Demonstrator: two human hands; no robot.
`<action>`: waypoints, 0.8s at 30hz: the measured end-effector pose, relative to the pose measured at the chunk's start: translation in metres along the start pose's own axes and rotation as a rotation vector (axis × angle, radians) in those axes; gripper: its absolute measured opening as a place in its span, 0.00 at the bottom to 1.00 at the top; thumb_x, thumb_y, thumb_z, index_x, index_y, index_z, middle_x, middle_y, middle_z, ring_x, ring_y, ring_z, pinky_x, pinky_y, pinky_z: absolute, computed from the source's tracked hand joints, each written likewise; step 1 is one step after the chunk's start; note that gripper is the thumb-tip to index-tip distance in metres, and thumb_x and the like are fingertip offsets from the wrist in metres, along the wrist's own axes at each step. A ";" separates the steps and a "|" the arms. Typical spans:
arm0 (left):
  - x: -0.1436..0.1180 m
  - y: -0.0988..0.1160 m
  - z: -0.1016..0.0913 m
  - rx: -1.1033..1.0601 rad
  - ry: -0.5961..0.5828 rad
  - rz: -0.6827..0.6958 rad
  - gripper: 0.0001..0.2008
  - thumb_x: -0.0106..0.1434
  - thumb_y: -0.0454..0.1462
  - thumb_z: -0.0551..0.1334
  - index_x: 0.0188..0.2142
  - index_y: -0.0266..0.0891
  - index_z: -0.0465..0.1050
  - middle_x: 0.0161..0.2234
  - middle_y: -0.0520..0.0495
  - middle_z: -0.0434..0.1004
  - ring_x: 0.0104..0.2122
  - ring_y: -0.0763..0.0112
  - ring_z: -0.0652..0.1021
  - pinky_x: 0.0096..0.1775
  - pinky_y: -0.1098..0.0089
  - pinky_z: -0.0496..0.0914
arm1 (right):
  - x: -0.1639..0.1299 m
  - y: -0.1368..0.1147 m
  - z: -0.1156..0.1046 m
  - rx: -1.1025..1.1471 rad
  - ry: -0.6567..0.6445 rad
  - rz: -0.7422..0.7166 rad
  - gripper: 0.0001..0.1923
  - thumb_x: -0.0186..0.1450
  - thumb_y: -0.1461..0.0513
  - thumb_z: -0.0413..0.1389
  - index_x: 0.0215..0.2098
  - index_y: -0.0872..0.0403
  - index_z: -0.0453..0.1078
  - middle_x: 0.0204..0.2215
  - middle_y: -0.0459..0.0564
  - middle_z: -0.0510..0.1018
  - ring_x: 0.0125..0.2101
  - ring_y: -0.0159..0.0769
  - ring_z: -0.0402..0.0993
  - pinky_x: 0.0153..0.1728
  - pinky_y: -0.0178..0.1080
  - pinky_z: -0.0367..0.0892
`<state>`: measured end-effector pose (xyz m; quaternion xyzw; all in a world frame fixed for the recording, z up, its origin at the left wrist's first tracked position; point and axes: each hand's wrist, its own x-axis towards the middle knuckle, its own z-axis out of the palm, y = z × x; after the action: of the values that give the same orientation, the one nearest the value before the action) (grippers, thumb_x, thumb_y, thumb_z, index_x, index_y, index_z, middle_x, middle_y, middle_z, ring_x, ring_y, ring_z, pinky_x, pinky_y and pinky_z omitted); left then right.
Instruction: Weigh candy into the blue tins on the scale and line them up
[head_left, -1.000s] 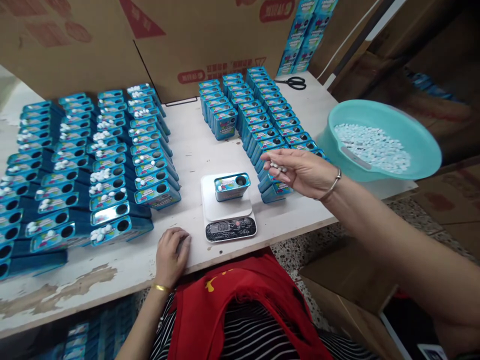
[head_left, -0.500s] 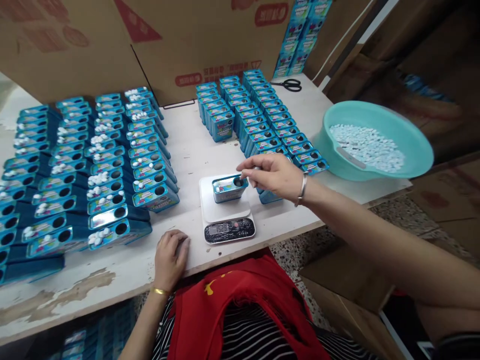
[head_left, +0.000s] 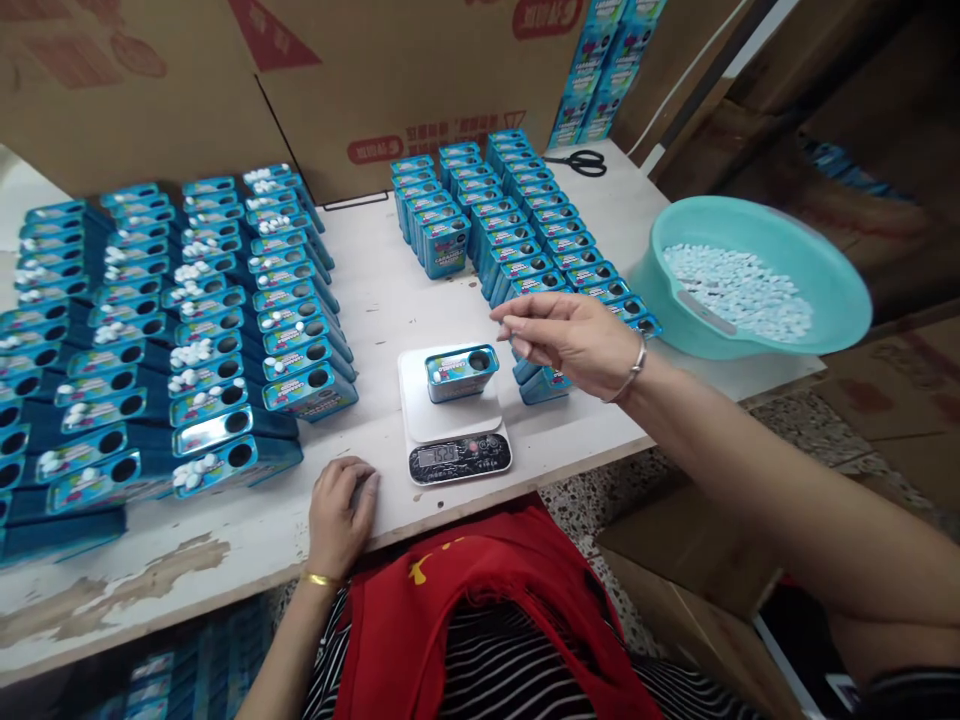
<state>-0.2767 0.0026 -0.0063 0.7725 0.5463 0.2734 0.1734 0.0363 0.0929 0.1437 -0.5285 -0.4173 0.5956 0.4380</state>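
A blue tin (head_left: 461, 370) with a round hole in its top stands on a small white digital scale (head_left: 457, 455) near the table's front edge. My right hand (head_left: 574, 342) hovers just right of and above the tin, fingers pinched together on a few white tablets that barely show. My left hand (head_left: 341, 512) rests palm down on the table edge, left of the scale, holding nothing.
Rows of blue tins (head_left: 187, 320), some with tablets on top, fill the left of the table (head_left: 390, 290). Another block of tins (head_left: 525, 230) stands behind the scale. A teal basin (head_left: 847, 300) of white tablets (head_left: 739, 290) sits right. Scissors (head_left: 577, 160) and cardboard boxes (head_left: 420, 70) lie behind.
My right hand reached from the right to the tin's hole, then drew back up and to the right. The scale reading rose. My left hand stayed put.
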 end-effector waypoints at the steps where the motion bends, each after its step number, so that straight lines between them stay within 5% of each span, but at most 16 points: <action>1: 0.000 0.000 0.000 0.000 -0.002 -0.002 0.04 0.64 0.36 0.56 0.36 0.40 0.68 0.37 0.47 0.69 0.40 0.67 0.71 0.43 0.64 0.66 | -0.002 0.000 -0.004 0.050 0.012 0.022 0.07 0.58 0.68 0.58 0.37 0.60 0.72 0.27 0.47 0.74 0.21 0.21 0.64 0.18 0.27 0.57; 12: 0.002 0.001 -0.001 -0.014 -0.005 -0.007 0.04 0.63 0.36 0.56 0.35 0.40 0.68 0.36 0.47 0.69 0.40 0.67 0.71 0.43 0.64 0.66 | -0.030 0.010 -0.023 0.135 0.053 0.123 0.11 0.55 0.65 0.62 0.38 0.57 0.72 0.30 0.48 0.75 0.22 0.23 0.63 0.19 0.29 0.58; 19: -0.001 0.003 -0.001 -0.007 -0.005 -0.017 0.04 0.63 0.37 0.56 0.34 0.40 0.68 0.35 0.47 0.69 0.40 0.66 0.71 0.44 0.63 0.66 | -0.059 0.057 -0.015 0.275 0.078 0.268 0.15 0.49 0.62 0.66 0.35 0.57 0.74 0.30 0.50 0.77 0.20 0.22 0.62 0.18 0.29 0.53; 24: 0.021 0.029 -0.009 -0.061 0.116 0.033 0.11 0.62 0.38 0.59 0.45 0.39 0.66 0.40 0.45 0.68 0.40 0.67 0.71 0.42 0.65 0.68 | -0.071 0.092 -0.009 0.284 0.151 0.259 0.20 0.47 0.57 0.67 0.34 0.59 0.73 0.26 0.48 0.76 0.18 0.20 0.60 0.16 0.29 0.48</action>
<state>-0.2555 0.0118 0.0224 0.7585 0.5342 0.3371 0.1602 0.0417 0.0005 0.0731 -0.5535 -0.2237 0.6586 0.4580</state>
